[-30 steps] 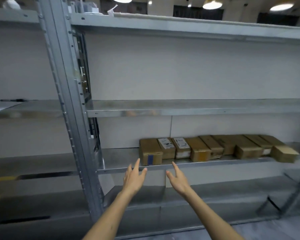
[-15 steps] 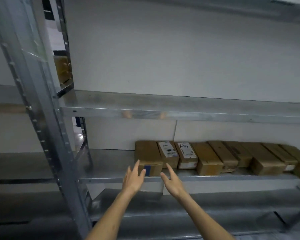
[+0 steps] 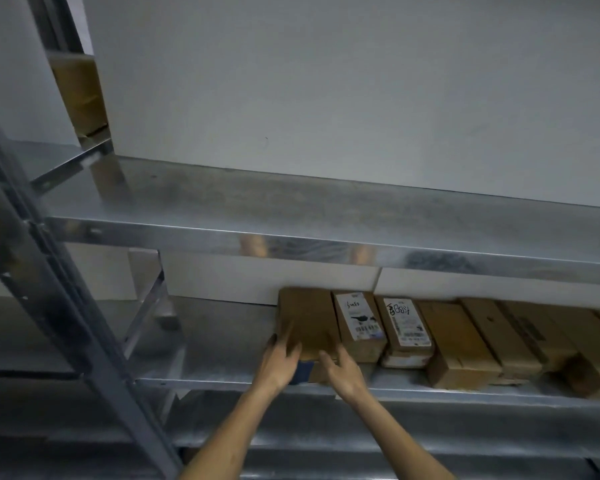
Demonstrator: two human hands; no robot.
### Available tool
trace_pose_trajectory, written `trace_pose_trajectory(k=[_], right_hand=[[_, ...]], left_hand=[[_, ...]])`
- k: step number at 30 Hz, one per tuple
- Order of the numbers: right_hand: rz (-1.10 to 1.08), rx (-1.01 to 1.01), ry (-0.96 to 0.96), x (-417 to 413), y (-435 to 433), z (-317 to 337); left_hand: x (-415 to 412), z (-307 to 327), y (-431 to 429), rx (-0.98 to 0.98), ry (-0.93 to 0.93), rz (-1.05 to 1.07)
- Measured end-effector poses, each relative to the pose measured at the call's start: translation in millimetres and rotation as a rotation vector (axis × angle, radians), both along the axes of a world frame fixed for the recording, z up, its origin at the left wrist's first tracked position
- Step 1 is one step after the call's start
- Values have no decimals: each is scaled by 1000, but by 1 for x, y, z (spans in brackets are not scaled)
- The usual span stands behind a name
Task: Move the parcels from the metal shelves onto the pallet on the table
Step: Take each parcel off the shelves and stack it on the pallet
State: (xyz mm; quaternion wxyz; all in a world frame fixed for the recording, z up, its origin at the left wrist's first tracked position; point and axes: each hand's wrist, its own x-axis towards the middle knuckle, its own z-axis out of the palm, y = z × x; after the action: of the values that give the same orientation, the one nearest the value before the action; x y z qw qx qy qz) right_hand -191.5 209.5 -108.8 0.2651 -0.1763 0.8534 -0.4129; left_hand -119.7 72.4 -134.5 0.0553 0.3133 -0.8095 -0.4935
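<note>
Since the earlier frames both hands have come forward from in front of the shelf edge and now reach the leftmost parcel [image 3: 307, 320], and the view has closed in on the shelf.

Nearest, the two forearms rise from the bottom of the view. The left hand [image 3: 280, 362] is spread open, fingers laid against the parcel's left front corner and side. The right hand [image 3: 343, 370] is also open, fingers loosely curved, at the parcel's front right, where it meets the labelled parcel [image 3: 359, 323] beside it. Neither hand has closed round the box yet; whether the right palm truly presses the cardboard I cannot tell, as the hands are blurred.

The step in hand looks like taking hold of this end parcel. To do it well, the left hand can simply wrap the free side, since nothing stands to the left of it. The right side is the hard one: the neighbour touches it, so I judge it better to draw the box forward by its front edge first, then slip the right fingers down the freed flank and lift with both hands. The shelf above [image 3: 326, 233] hangs low over the row, so the box should come out level, not tipped up.

Farther along, the lower shelf [image 3: 205, 344] carries a row of brown parcels [image 3: 465, 341] running right, packed side by side against the white back wall. The pallet and table are not in view.
</note>
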Motion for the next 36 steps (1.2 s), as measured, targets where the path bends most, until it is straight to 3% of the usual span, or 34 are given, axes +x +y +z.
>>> trace_pose_trajectory(k=[8, 15, 21, 26, 36], right_hand=[[-21, -39, -20, -9, 1, -7], [-5, -119, -80, 18, 22, 1], [130, -196, -98, 79, 41, 21], [323, -178, 9, 133, 56, 35], [491, -460, -193, 288, 14, 72]], left_hand=[[1, 2, 9, 67, 33, 37], [60, 13, 31, 93, 117, 130], [132, 42, 64, 84, 266, 269], [205, 62, 85, 50, 375, 419], [375, 102, 104, -48, 481, 754]])
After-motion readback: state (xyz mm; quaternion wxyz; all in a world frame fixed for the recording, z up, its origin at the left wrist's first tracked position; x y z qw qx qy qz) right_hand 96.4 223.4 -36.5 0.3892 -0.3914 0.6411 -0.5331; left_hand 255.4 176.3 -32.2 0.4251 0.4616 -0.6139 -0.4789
